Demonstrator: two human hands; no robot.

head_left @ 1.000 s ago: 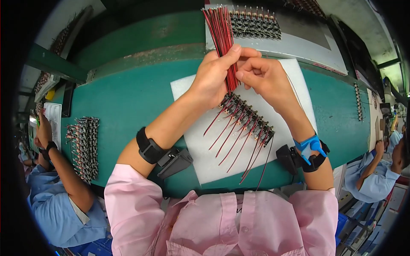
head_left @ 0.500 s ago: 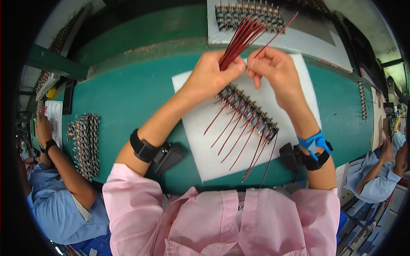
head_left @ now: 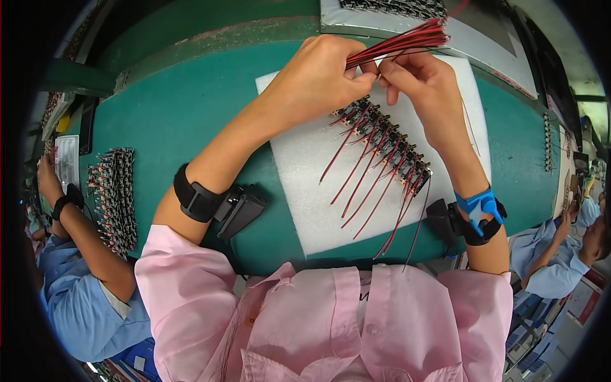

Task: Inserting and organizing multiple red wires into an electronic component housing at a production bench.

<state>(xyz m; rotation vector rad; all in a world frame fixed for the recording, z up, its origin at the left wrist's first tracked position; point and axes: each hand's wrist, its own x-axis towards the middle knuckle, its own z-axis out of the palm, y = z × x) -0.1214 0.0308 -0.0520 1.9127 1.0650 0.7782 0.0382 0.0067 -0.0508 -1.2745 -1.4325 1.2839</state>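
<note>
The long green-topped workbench (head_left: 178, 108) fills most of the view, curving with the lens, and on it lies a white foam sheet (head_left: 305, 184), rectangular and set at a slight angle in front of the person in the pink shirt. A second pale tray (head_left: 484, 44) sits farther back, carrying a row of small dark parts at its far edge. On the foam sheet a diagonal row of small black components with red leads (head_left: 385, 149) runs from upper left down to lower right, their thin wires trailing toward the person.

Above that row, the bundle of thin red and black wires (head_left: 401, 43) is held off the surface, its long axis lying nearly level and pointing away to the right and slightly up, the free ends fanned near the back tray. The left hand (head_left: 315, 79) is closed round the bundle's near end. The right hand (head_left: 423, 83) has thumb and forefinger pinched at the wires just beside the left thumb (exactly what it pinches I cannot tell).

To the left lies a cluster of similar dark parts (head_left: 114, 197), beside a co-worker's blue-sleeved arm (head_left: 83, 254); another person in blue (head_left: 560, 261) sits at the right.
</note>
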